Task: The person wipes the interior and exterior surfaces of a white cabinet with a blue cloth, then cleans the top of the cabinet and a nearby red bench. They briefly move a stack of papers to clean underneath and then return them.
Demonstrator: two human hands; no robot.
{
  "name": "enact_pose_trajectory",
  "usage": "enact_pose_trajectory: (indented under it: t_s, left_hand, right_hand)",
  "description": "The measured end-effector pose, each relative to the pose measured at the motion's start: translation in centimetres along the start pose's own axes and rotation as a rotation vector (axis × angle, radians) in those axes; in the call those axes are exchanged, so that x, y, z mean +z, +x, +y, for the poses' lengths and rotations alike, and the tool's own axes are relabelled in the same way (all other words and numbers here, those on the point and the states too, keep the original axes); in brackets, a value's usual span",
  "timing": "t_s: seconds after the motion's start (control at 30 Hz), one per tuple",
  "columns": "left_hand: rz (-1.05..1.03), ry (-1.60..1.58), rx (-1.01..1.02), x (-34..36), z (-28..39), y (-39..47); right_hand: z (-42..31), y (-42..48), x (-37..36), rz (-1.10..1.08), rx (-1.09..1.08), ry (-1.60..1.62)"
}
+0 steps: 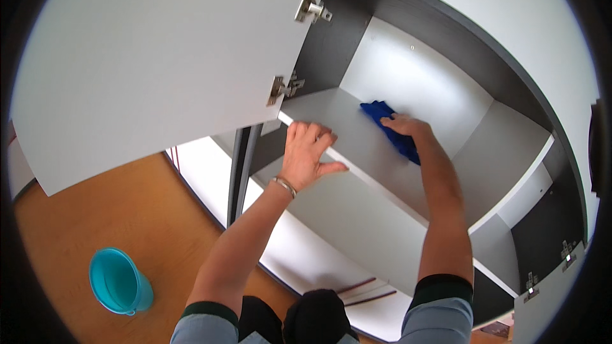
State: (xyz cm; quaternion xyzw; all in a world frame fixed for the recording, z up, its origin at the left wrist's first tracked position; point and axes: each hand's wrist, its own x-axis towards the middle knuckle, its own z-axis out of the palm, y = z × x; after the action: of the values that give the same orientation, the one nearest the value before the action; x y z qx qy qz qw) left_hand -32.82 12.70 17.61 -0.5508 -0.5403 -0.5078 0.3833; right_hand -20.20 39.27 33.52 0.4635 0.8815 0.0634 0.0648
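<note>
My right hand (404, 124) reaches into an open cabinet compartment and presses on a blue cloth (393, 134), which lies spread on the grey shelf (361, 141) close to the white back panel (420, 67). Whether its fingers grip the cloth or only lie flat on it is partly blurred. On the shelf's front edge rests my left hand (308, 153), its fingers curled over the edge and the thumb spread apart. A metal bracelet (284, 187) circles the left wrist.
An open white cabinet door (167, 57) with metal hinges (282, 90) extends at the upper left. Another open door (550, 296) is at the lower right. A turquoise bucket (119, 282) stands on the wood-coloured floor (95, 210) at lower left. Further shelves lie below and right.
</note>
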Motion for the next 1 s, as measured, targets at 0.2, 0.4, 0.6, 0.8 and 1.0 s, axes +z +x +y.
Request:
enact_pose_trajectory:
  t_s: [0.2, 0.4, 0.6, 0.8, 1.0]
  left_hand:
    - [0.061, -0.040, 0.004, 0.0, 0.2, 0.1]
    - [-0.077, -0.087, 0.013, -1.7, -1.0, -0.3]
    - [0.016, -0.151, 0.036, -1.2, -0.7, 0.1]
    - [-0.048, -0.120, 0.012, -1.6, -0.9, -0.2]
    - [-0.102, -0.016, -0.058, -0.8, -0.5, -1.1]
  right_hand:
    - [-4.0, -6.6, 1.9, 0.240, -0.055, 0.074]
    - [-8.3, -18.7, 3.9, 0.456, -0.569, 0.430]
    - [-4.6, -25.2, 15.9, 0.920, -0.809, -0.007]
    - [1.6, -16.4, 27.9, 0.405, -0.071, 0.431]
    - [-1.1, -7.5, 22.5, 0.399, -0.047, 0.583]
